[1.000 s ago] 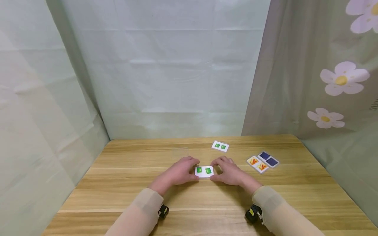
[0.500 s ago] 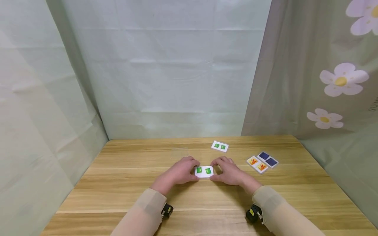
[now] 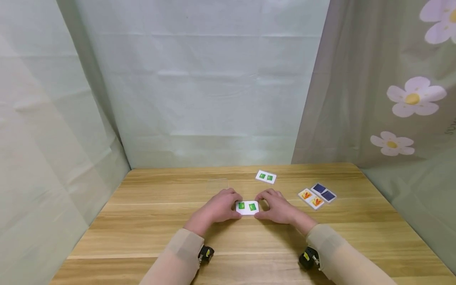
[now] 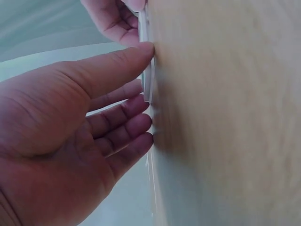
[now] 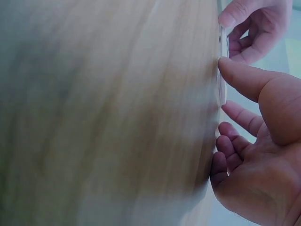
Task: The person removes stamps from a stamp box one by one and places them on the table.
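Observation:
A white rectangular card (image 3: 247, 207) with two green squares printed on it lies in the middle of the wooden table, between both hands. My left hand (image 3: 225, 206) pinches its left end, thumb at the near edge and fingers at the far edge. At the opposite end, my right hand (image 3: 276, 206) grips it the same way. Seen edge-on in the left wrist view, the card (image 4: 147, 84) looks thin and layered, low against the tabletop. Its edge (image 5: 223, 87) also shows past the thumb in the right wrist view.
Behind the hands lies a similar green-square card (image 3: 265, 177). To the right, an orange-patterned card (image 3: 311, 198) and a dark blue one (image 3: 323, 192) sit side by side. A clear flat rectangle (image 3: 217, 184) rests behind the left hand. Curtains (image 3: 210, 99) hang around the table (image 3: 149, 221).
My left forearm and wrist camera have shifted slightly to the right. Both hands keep their hold on the card, and the other cards lie as before.

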Demonstrator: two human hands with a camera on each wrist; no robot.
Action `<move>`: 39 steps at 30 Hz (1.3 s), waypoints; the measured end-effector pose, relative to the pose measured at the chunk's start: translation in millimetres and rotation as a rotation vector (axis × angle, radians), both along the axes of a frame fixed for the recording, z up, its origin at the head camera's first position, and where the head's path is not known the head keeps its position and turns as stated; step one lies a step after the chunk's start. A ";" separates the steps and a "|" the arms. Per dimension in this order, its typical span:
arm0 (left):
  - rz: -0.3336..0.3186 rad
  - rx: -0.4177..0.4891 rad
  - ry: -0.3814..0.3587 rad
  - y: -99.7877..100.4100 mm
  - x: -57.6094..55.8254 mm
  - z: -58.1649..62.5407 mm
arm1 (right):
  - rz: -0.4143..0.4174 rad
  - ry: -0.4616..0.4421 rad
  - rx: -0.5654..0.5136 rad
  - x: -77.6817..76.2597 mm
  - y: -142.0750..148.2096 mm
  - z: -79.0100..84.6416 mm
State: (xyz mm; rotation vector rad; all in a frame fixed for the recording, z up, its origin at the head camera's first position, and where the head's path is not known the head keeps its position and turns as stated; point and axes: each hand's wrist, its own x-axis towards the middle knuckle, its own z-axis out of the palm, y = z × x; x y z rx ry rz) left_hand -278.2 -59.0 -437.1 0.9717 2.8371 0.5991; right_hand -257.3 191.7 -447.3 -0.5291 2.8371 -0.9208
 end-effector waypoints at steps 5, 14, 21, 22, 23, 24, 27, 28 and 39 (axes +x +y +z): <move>0.008 0.007 -0.007 0.4 0.1 -0.6 | 0.020 -0.001 -0.025 -0.6 3.2 1.5; 0.016 0.005 -0.019 -0.1 -2.3 -2.2 | 0.016 -0.006 -0.087 -12.0 -2.6 7.7; 0.009 0.018 -0.034 -1.6 -4.5 -3.8 | 0.014 -0.050 -0.093 -18.8 -6.7 8.4; 0.006 0.020 -0.032 -2.1 -4.7 -3.9 | 0.008 -0.064 -0.098 -19.3 -6.8 8.6; 0.005 0.024 -0.032 -2.6 -5.0 -4.1 | 0.006 -0.071 -0.101 -20.0 -6.9 8.7; 0.003 0.028 -0.030 -3.1 -5.3 -4.4 | 0.004 -0.078 -0.105 -20.7 -7.0 8.6; 0.003 0.033 -0.021 -4.8 -6.0 -5.6 | 0.013 -0.078 -0.108 -23.4 -7.5 7.7; 0.004 0.034 -0.019 -5.3 -6.1 -6.1 | 0.020 -0.074 -0.107 -24.4 -7.6 7.0; 0.004 0.049 -0.026 -5.7 -5.7 -8.3 | 0.041 -0.060 -0.086 -27.6 -10.5 3.7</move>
